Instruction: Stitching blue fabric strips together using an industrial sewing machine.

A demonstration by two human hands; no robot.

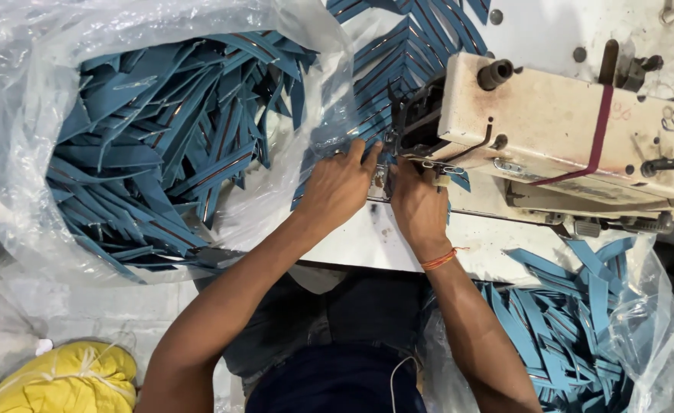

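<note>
Both hands are working at the sewing machine (566,130): the left hand (337,187) is pressing flat on a blue strip (310,183) at the needle, fingers spread, while the right hand (417,203) is pinching close beside it (its hold is hidden). Judged step: feeding the strip under the foot; the next move is calling for steady, aligned guiding across the desk (375,245).

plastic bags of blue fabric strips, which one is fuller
The big clear bag on the person's left, beside the left hand. It bulges with blue strips; the bag by the right arm is smaller and slumped.

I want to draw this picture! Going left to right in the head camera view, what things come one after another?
Yellow bundle → clear bag of blue strips → left hand → right hand → cream sewing machine → second bag of blue strips.
</note>
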